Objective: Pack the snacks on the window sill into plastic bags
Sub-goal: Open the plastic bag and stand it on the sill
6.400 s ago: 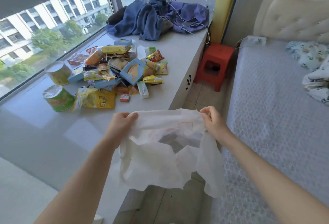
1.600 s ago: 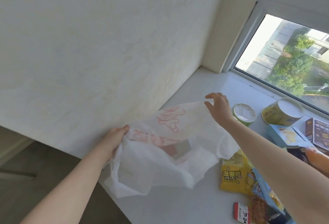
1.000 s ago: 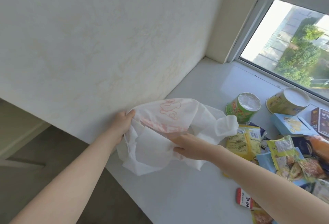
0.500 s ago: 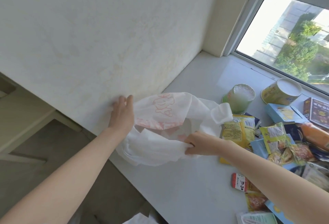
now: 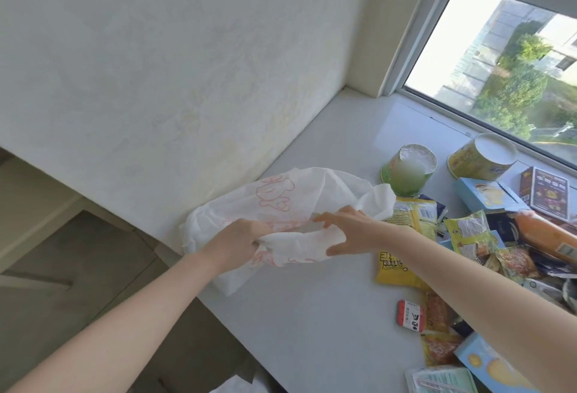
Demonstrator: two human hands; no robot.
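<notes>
The wall (image 5: 156, 49) meets the sill (image 5: 312, 330) left of both grips. The left grip (image 5: 237, 242) is closed on a bunched fold of the bag's near rim, fingers curled round it. The bag (image 5: 281, 193), white with red print, lies crumpled on the sill against the wall, just beyond both grips. The right grip (image 5: 352, 230) is spread wide, fingers straight over the rim and thumb below it; it seems to touch the plastic rather than pinch it. A yellow packet (image 5: 395, 267) lies under the right forearm. Beyond the right grip sits a green cup (image 5: 409, 171), with a yellow tub (image 5: 480, 158) to its right. Farther right are a blue box (image 5: 487, 196), a dark box (image 5: 549, 193) and an orange pack (image 5: 546, 236). Nearer than the grip lies a red pack (image 5: 410, 316).
</notes>
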